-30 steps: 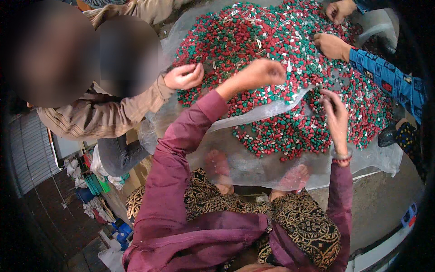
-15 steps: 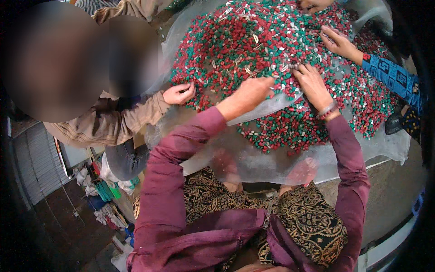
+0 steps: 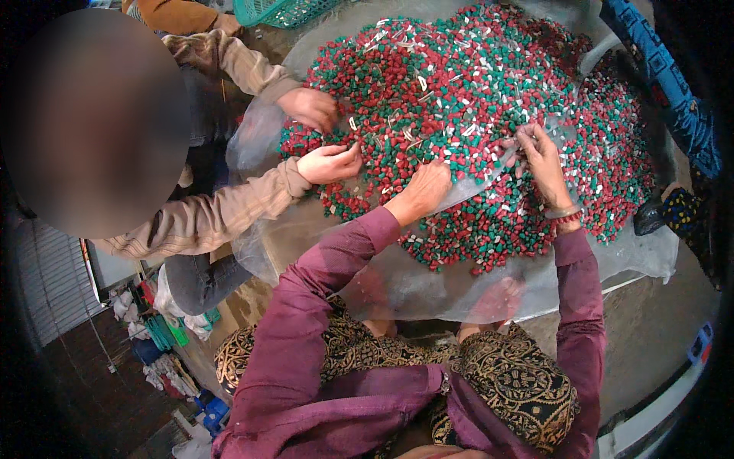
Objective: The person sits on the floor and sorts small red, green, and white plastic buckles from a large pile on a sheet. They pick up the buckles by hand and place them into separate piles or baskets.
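Note:
Small red, green and white pieces (image 3: 474, 99) lie in a wide heap on a clear plastic sheet (image 3: 260, 214); their kind is too small to tell. My left hand (image 3: 427, 186) is closed over the heap's near middle, its fingertips and anything in them hidden. A fold of clear plastic (image 3: 470, 187) runs beside it toward my right hand (image 3: 544, 164). That hand, with a bracelet at the wrist, has its thumb and fingers drawn together just above the pieces. What it pinches, I cannot make out. Several pale slivers (image 3: 421, 83) lie among the pieces.
At the left, a co-worker's two hands (image 3: 330, 162) work at the heap's edge. Another person's blue patterned sleeve (image 3: 665, 69) reaches in at the upper right. A green basket (image 3: 283, 11) stands at the far side. My bare feet rest near the sheet's front edge.
My left hand has moved down and slightly left. The right hand has shifted right, its fingers now drawn together. The co-worker's second hand has come into view; the blue-sleeved person's hands have left it.

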A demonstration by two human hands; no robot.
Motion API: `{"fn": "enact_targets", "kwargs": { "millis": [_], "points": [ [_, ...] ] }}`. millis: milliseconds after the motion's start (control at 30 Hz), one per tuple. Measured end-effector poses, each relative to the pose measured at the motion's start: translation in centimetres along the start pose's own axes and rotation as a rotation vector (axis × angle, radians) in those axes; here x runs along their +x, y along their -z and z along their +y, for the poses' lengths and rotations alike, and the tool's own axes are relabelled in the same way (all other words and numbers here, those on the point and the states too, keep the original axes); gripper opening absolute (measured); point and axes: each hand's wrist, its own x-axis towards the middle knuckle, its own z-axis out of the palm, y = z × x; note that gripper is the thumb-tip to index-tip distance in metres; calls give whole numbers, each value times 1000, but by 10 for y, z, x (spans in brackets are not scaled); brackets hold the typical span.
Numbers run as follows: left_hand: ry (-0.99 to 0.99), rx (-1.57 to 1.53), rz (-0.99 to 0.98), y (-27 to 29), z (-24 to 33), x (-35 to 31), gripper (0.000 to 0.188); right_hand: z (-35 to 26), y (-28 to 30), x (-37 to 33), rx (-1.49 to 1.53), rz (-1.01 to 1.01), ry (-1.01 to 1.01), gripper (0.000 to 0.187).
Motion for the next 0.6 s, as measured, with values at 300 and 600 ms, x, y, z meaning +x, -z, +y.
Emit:
{"fn": "enact_targets", "kwargs": {
  "millis": [300, 600],
  "points": [
    [-6, -132, -124, 83, 3, 15, 18, -12, 8, -19, 177, -80, -152, 17],
    [-151, 417, -31, 16, -11, 5, 17, -14, -8, -15, -145, -180, -114, 22]
  ]
}}
